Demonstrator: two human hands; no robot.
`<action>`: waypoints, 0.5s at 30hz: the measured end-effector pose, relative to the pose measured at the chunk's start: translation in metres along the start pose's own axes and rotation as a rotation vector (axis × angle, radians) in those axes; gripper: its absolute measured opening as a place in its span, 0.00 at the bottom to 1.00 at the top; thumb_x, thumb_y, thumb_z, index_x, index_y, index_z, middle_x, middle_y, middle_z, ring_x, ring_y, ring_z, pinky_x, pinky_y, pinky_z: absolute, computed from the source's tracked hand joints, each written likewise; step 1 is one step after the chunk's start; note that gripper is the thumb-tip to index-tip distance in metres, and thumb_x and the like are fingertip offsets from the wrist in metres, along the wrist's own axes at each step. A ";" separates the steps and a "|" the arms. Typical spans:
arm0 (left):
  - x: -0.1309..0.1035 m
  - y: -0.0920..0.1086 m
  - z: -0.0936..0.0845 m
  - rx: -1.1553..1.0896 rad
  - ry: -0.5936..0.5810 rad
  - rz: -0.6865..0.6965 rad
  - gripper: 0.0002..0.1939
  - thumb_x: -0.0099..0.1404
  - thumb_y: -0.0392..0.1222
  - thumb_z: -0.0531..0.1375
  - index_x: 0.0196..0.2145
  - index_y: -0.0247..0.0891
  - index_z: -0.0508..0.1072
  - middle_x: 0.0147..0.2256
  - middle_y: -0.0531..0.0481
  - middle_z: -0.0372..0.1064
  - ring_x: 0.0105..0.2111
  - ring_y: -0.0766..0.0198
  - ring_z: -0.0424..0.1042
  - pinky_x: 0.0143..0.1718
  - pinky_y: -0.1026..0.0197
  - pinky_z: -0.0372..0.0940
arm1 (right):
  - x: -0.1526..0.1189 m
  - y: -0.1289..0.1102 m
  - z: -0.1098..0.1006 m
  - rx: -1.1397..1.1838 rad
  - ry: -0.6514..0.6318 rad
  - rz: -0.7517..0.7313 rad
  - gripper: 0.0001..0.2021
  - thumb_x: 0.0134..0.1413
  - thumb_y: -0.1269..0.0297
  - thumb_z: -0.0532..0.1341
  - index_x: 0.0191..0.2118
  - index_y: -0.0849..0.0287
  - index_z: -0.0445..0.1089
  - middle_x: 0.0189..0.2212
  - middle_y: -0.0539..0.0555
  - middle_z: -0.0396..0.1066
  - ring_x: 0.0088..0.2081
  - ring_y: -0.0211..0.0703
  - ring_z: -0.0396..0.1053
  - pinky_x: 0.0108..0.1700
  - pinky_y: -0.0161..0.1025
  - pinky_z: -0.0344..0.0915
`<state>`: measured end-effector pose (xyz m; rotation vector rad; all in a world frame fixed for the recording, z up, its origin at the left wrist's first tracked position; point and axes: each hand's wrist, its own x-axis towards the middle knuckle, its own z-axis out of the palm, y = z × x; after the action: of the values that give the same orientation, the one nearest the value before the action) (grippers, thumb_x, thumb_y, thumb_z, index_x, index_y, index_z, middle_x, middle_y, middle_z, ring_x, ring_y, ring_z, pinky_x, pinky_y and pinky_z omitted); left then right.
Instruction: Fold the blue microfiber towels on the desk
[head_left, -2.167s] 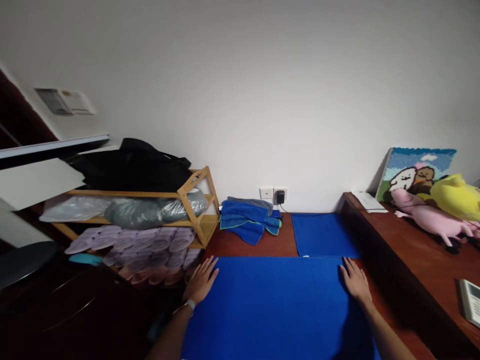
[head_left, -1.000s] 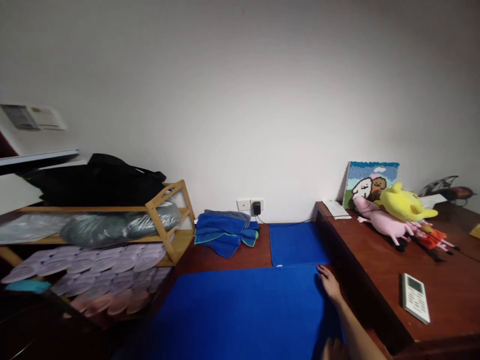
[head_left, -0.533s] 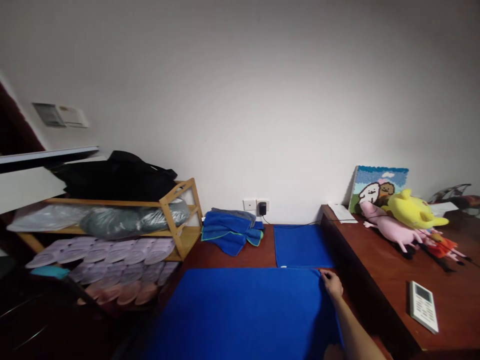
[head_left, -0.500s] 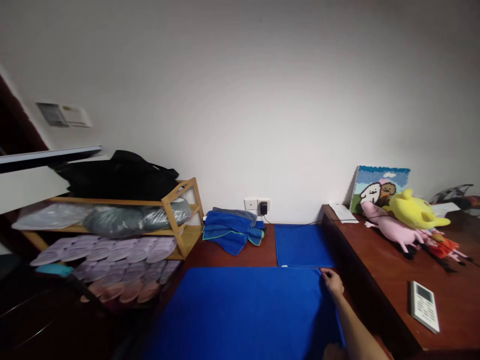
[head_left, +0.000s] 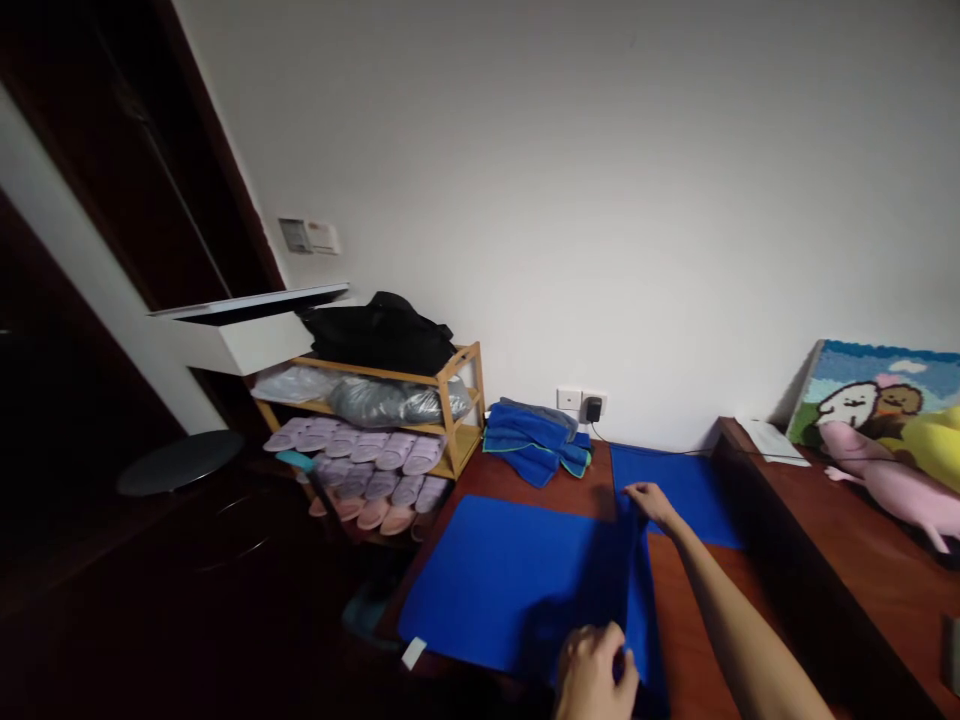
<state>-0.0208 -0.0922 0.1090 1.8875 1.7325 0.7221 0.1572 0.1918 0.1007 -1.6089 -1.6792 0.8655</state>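
A large blue cloth (head_left: 510,580) lies on the red-brown wooden table, with a white tag (head_left: 413,654) at its near left corner. My right hand (head_left: 651,503) pinches the far right corner of this cloth, and its right edge is lifted and turned up. Lower down, my left hand (head_left: 596,672) has its fingers closed on the near part of the same edge. A smaller blue cloth (head_left: 682,490) lies flat against the wall, beyond my right hand. To its left rests a heap of blue and grey cloths (head_left: 532,440).
At the left, a wooden rack (head_left: 457,400) holds slippers (head_left: 360,445), plastic-wrapped items and a black bag (head_left: 379,335). A round stool (head_left: 180,462) stands farther left. A raised dark ledge (head_left: 795,540) with a pink plush toy (head_left: 892,485) borders the right. A charger (head_left: 593,408) hangs from the wall socket.
The view has swung left. The big cloth's right edge has been raised and drawn leftward by my right hand. My left hand has come into clear view on its near part.
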 end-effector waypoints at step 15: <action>-0.057 -0.191 -0.168 0.229 0.776 -0.193 0.17 0.72 0.51 0.52 0.31 0.48 0.76 0.28 0.50 0.76 0.30 0.57 0.77 0.34 0.57 0.70 | 0.023 -0.230 0.279 -0.094 -0.426 -0.328 0.08 0.52 0.65 0.62 0.33 0.56 0.80 0.27 0.47 0.79 0.33 0.41 0.77 0.40 0.31 0.69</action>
<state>-0.2781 -0.1331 0.1047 1.6411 2.5112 1.3456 -0.2037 0.2009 0.1304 -1.2070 -2.2317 1.0182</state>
